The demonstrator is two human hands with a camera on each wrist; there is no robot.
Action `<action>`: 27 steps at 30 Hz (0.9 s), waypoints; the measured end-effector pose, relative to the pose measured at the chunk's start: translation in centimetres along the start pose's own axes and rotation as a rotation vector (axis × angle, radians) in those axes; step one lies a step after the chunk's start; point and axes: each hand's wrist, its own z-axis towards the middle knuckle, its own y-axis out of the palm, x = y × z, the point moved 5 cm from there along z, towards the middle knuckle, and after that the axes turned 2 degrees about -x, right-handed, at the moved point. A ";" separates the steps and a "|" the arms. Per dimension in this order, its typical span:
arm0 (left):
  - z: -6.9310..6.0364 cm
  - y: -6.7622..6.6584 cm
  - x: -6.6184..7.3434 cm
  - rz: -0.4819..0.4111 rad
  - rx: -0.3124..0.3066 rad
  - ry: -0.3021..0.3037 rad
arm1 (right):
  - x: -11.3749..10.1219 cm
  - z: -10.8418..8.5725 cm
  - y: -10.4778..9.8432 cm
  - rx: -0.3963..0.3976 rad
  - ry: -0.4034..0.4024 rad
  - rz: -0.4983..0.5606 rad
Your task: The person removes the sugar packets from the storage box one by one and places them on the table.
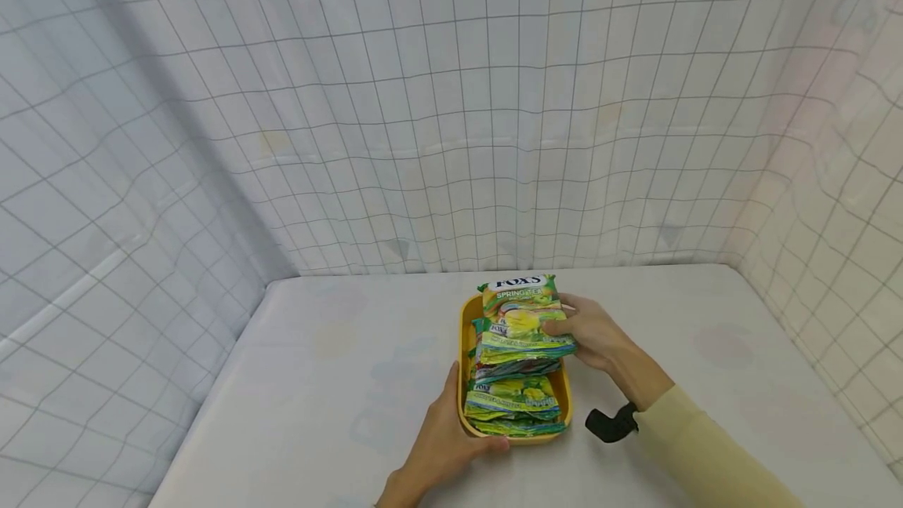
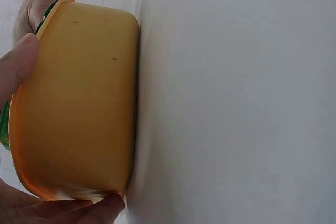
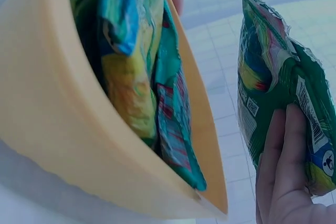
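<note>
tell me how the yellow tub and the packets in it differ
The tub is plain yellow, while the packets in it are printed in green, yellow and other colours. The tub has smooth, stiff-looking walls; the packets look crinkled. The tub stands on the white table; the packets lie inside the tub, overlapping. Both show yellow.

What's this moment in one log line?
left hand: holds yellow tub | right hand: grips Fox's packets above tub | inside tub: more packets | tub: on white table
</note>
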 end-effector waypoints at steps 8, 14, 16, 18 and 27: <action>0.1 -0.4 -0.1 -0.012 -0.020 0.002 | -0.3 -0.6 -1.6 0.023 -0.002 0.027; 0.1 -0.5 -0.1 -0.023 -0.037 0.006 | -0.6 -1.1 -3.1 0.031 -0.009 0.042; 0.1 -0.4 -0.2 -0.022 -0.042 0.013 | -0.7 -1.2 -3.7 0.032 -0.008 0.049; 0.2 -0.4 -0.2 -0.017 -0.046 0.021 | -0.8 -1.4 -4.2 0.034 -0.006 0.056; 0.2 -0.4 -0.1 0.000 -0.046 0.030 | -1.3 -1.8 -6.9 0.057 0.001 0.051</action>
